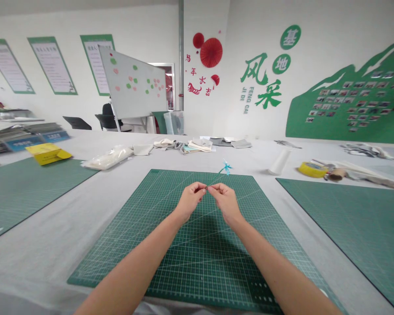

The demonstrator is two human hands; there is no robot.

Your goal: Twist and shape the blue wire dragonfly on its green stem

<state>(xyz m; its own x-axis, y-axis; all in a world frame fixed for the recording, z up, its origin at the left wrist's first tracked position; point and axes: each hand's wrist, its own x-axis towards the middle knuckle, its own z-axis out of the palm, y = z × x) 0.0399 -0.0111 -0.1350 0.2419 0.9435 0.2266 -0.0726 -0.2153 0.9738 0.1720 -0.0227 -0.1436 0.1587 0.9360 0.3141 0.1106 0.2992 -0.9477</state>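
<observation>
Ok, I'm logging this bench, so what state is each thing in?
Left hand: fingers pinched on a tiny item
Right hand: fingers pinched at the same item
Blue flower: beyond the hands; lying or held up, unclear
Middle cutting mat: lying flat
Left cutting mat: lying flat
Right cutting mat: lying flat
Yellow card: folded
Plastic bag: filled, lying down
Tape roll: lying flat
Whiteboard: upright

Lt-grey tbl [79,218] w/ 3 grn mats [190,262]; plastic bag [108,158]; fabric scraps [201,145]; ylw tape [311,169].
</observation>
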